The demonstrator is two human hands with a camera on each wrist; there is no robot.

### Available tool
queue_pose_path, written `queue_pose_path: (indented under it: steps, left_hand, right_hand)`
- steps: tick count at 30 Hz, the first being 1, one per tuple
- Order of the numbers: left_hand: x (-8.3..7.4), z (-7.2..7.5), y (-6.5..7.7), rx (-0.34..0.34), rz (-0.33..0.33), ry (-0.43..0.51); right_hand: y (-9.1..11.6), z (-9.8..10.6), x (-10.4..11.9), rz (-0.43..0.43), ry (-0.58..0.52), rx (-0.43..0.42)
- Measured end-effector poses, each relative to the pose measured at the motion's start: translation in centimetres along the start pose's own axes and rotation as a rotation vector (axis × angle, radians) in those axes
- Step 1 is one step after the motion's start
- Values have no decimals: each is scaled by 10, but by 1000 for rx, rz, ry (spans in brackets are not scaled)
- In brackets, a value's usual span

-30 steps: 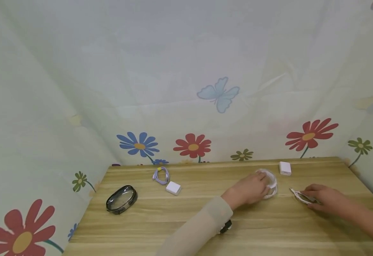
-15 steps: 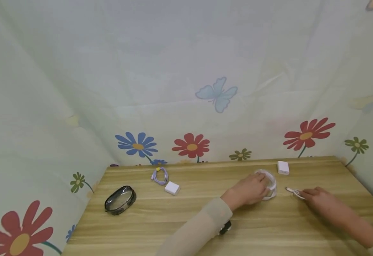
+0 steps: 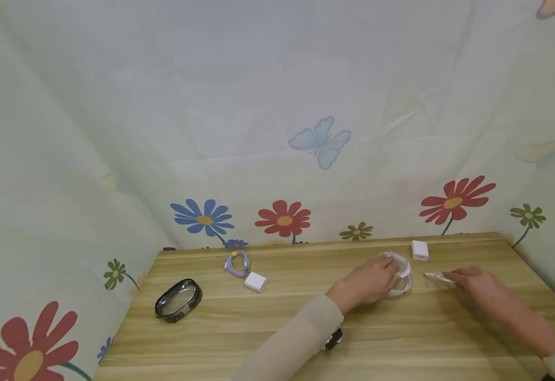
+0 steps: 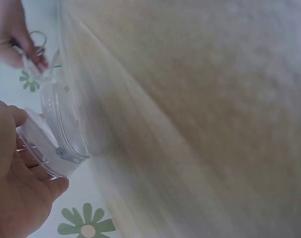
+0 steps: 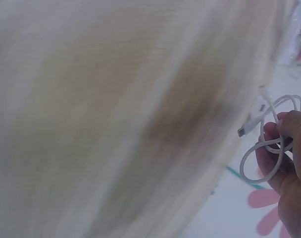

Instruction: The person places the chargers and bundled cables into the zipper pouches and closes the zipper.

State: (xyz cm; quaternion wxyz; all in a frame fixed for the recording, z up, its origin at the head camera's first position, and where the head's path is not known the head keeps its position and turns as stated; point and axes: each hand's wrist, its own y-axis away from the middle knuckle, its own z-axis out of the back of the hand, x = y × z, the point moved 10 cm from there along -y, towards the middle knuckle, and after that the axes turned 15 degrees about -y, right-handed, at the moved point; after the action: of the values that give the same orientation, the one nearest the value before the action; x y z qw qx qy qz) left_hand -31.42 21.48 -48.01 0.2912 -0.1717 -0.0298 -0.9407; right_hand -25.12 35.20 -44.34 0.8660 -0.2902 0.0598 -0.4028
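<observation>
Pinched in the right hand (image 3: 487, 293) over the worktop (image 3: 382, 338), the cable (image 5: 270, 142) should be light and floppy, best gripped by its bundled coils, while nearby the left hand (image 3: 370, 280) clasps the clear case (image 4: 54, 136), probably slick, by its sides.

We look into a screened-off nook, though home or studio we cannot tell: creased, flower-printed sheeting (image 3: 239, 106) surrounds a wood-grain table (image 3: 201, 344) on three sides.

Cable (image 3: 441, 277) partly hidden (head view)
</observation>
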Motion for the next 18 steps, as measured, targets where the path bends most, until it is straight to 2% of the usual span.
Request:
queue_pose_path:
  steps: [4,7,10,18]
  left_hand:
    - [0,-1,0,-7,12,17]
    - [1,-1,1,-15,38,48]
    - [3,1,1,-24,63,78]
    - [6,-1,0,-40,83,150]
  right_hand:
    - [-14,10,5,25,-32,-76]
    - [-23,15,16,89,-48,-142]
    - [-29,15,29,169,-51,-170]
    - [-35,-8,49,295,-38,-92]
